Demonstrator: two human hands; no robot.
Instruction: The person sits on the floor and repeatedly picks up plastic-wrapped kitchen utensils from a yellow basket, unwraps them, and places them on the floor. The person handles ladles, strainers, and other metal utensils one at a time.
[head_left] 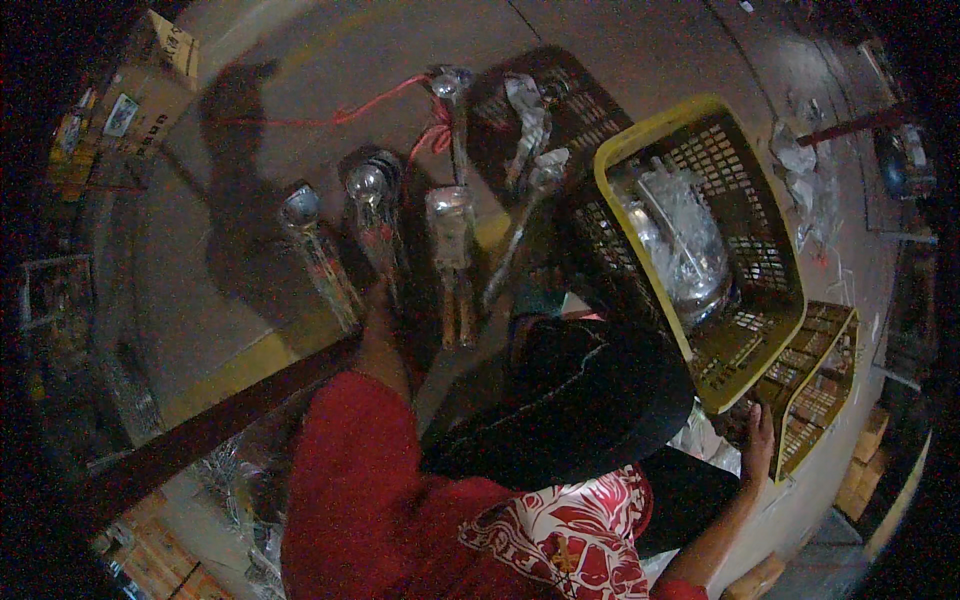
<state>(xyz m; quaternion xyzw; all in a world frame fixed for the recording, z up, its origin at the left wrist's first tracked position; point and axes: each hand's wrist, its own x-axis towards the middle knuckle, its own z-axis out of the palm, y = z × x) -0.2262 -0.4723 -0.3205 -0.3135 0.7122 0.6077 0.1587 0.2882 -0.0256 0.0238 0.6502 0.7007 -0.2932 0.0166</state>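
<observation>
My left hand reaches forward to a wrapped bundle of metal ladles. Its fingers are lost in the dark, so their grip cannot be made out. On its left lies another plastic-wrapped ladle bundle; on its right, a wrapped bundle of metal-headed utensils with wooden handles. My right hand is closed at the lower corner of a yellow plastic basket. The basket is tilted, its opening toward me, and holds shiny metalware in clear plastic.
A dark crate stands ahead with wrapped goods about it. Pink string trails across the floor. Another yellow basket is beside my right hand. Cardboard boxes stand far left. A dark red bar crosses at left.
</observation>
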